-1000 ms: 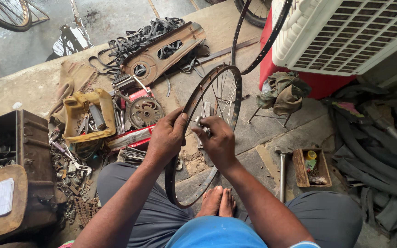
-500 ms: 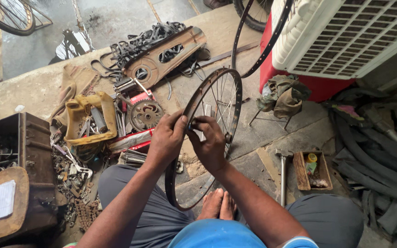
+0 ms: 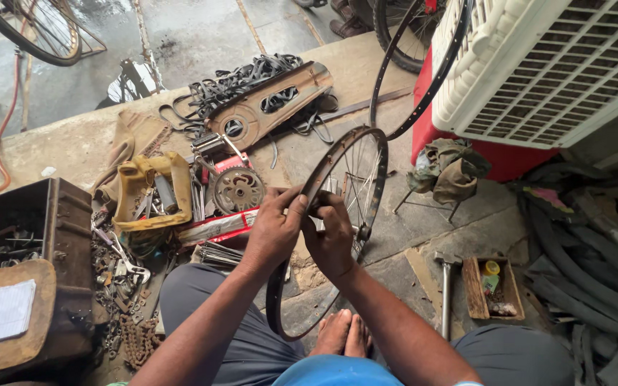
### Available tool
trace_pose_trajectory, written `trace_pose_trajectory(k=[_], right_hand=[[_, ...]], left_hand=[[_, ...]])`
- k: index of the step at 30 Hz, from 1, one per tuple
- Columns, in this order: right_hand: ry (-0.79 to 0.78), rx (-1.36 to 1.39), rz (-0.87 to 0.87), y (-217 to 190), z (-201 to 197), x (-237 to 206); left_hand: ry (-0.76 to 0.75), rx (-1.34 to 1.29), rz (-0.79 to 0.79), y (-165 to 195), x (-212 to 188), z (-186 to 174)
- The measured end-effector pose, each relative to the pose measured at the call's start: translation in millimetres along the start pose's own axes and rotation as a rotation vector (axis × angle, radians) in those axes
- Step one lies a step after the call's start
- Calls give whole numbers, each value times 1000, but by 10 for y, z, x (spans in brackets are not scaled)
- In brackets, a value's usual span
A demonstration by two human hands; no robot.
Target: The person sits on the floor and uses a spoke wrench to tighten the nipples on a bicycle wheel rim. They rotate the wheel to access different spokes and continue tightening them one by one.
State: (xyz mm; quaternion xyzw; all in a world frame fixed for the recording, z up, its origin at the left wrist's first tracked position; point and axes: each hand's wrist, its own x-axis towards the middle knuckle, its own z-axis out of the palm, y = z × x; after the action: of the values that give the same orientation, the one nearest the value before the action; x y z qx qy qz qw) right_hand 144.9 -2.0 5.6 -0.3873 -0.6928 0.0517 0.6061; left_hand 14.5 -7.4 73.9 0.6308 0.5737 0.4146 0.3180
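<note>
The person sits on the floor with a bicycle wheel (image 3: 337, 214) standing upright between the knees, its lower edge near the bare feet (image 3: 345, 334). The left hand (image 3: 275, 232) closes its grip around the top of the rusty rim (image 3: 302, 196), fingers curled over the outer edge and thumb pressed against the side. The right hand (image 3: 332, 239) sits just beside it, touching it, with its grip pinched together at the inner side of the rim where the spokes (image 3: 357, 179) meet it; whether a small tool or a spoke end lies between the fingertips I cannot tell.

The step in hand looks like work on a spoke seat at the rim: one hand steadies, the other turns or fits something small. The next move seems to call for keeping the rim still with the left grip while the right grip twists with fine force, then turning the wheel to bring the next spoke under the fingers.

To the left of the grips lie a sprocket (image 3: 238, 189), a yellow holder (image 3: 150, 189) with tools and a dark metal box (image 3: 44, 236). To the right of them stand a hammer (image 3: 445, 289) and a small wooden tray (image 3: 491, 286); beyond them leans a bare rim (image 3: 423, 78) against a white cooler (image 3: 559, 64)
</note>
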Motion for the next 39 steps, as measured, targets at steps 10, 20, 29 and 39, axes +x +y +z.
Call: trace_pose_trajectory(k=[10,20,29,39], right_hand=[[-118,37,208,127,-58,-42],[-192,251,331,15,-213,174],[-230,-240,159,0,-596,76],[-276,-308,107,-62,-799,27]], left_hand=[[8,9,2,-57,30,16],[-35,11,-7,-132,45,-113],[3,14,-4,-252,82,-207],[-14,-7,-67,-215,51,-257]])
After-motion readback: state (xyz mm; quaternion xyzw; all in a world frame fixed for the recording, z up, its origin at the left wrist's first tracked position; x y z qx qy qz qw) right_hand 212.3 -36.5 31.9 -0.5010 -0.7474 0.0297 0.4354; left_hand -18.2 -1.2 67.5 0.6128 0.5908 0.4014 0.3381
